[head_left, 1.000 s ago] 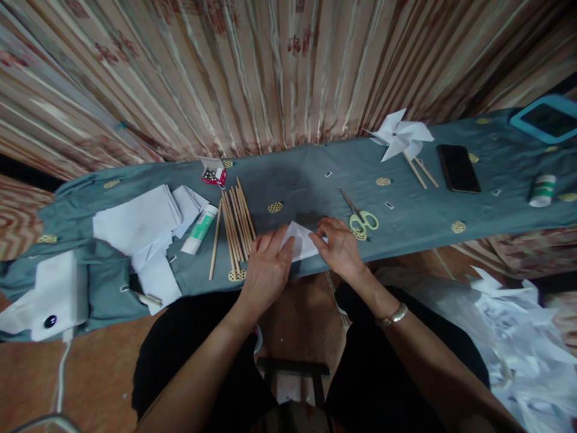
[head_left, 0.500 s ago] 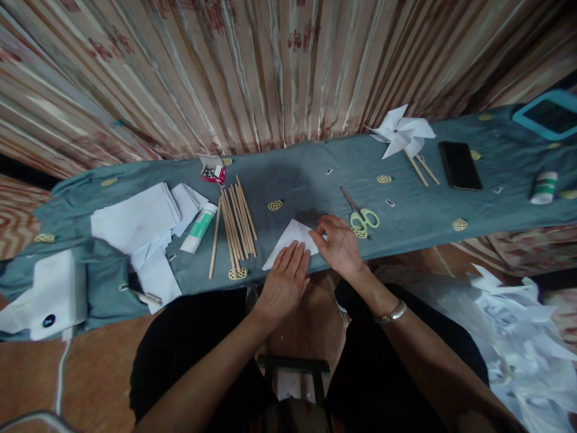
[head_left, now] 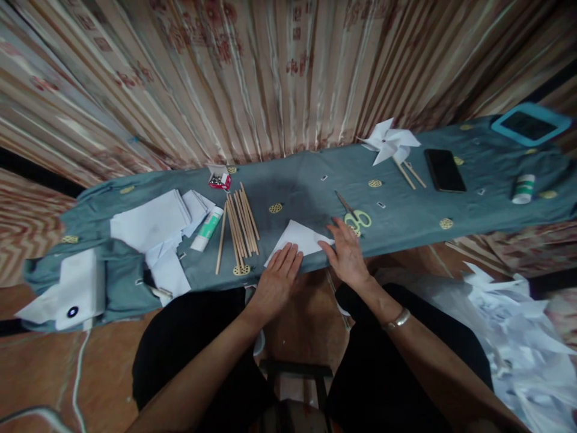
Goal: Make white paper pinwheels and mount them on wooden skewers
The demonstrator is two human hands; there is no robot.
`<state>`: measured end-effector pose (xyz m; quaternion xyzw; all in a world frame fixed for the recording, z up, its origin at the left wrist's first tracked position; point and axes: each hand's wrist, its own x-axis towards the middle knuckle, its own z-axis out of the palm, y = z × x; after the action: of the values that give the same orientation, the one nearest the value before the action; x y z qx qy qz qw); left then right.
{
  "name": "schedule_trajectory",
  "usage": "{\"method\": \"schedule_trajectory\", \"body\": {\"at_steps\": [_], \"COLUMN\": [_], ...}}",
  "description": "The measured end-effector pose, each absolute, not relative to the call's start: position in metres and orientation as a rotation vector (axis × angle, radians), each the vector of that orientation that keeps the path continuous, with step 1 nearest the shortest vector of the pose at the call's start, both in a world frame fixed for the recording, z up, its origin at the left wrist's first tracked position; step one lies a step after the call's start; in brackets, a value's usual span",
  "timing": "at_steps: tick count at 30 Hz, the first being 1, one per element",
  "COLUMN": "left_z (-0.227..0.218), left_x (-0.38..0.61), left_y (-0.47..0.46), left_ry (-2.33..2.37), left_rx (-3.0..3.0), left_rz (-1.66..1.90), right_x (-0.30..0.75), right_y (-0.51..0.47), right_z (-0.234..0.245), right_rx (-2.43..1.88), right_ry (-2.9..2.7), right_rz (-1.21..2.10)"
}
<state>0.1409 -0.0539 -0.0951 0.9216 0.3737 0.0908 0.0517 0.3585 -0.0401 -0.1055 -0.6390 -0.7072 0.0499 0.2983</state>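
A folded white paper triangle (head_left: 298, 238) lies near the front edge of the blue-grey cloth (head_left: 306, 189). My left hand (head_left: 276, 279) lies flat with its fingers stretched out, fingertips pressing the paper's lower left edge. My right hand (head_left: 345, 252) rests with fingers extended on the paper's right corner, just below the green-handled scissors (head_left: 354, 215). A bundle of wooden sticks (head_left: 238, 228) lies left of the paper.
A stack of white sheets (head_left: 153, 225) and a glue tube (head_left: 206, 228) lie at the left, a red pin box (head_left: 219, 179) behind the sticks. A finished paper pinwheel (head_left: 388, 143), a black phone (head_left: 444, 170), a glue bottle (head_left: 523, 188) and a blue-framed tablet (head_left: 529, 125) lie at the right. Paper scraps (head_left: 514, 325) cover the floor at the right.
My left hand slid from on top of the paper down to its lower left edge and flattened out. My right hand opened out on the right corner. The paper now lies flat as a triangle.
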Motion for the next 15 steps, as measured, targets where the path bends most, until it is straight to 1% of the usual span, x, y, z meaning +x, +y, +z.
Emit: {"method": "schedule_trajectory", "body": {"at_steps": [5,9,15], "left_z": [-0.097,-0.096,-0.096], "left_x": [0.097,0.081,0.084], "left_y": [-0.071,-0.081,-0.085], "left_ry": [1.280,1.326,1.339], "left_rx": [2.822,2.834,2.803], "left_rz": [0.262,0.280,0.320], "right_x": [0.373,0.379,0.374], "right_y": [-0.036,-0.034,-0.029], "right_z": [-0.114,-0.113,-0.097], "right_rx": [-1.636,-1.576,-1.562], "right_ry": [-1.867,-1.837,-1.745], "right_rz": [0.137,0.183,0.436]}}
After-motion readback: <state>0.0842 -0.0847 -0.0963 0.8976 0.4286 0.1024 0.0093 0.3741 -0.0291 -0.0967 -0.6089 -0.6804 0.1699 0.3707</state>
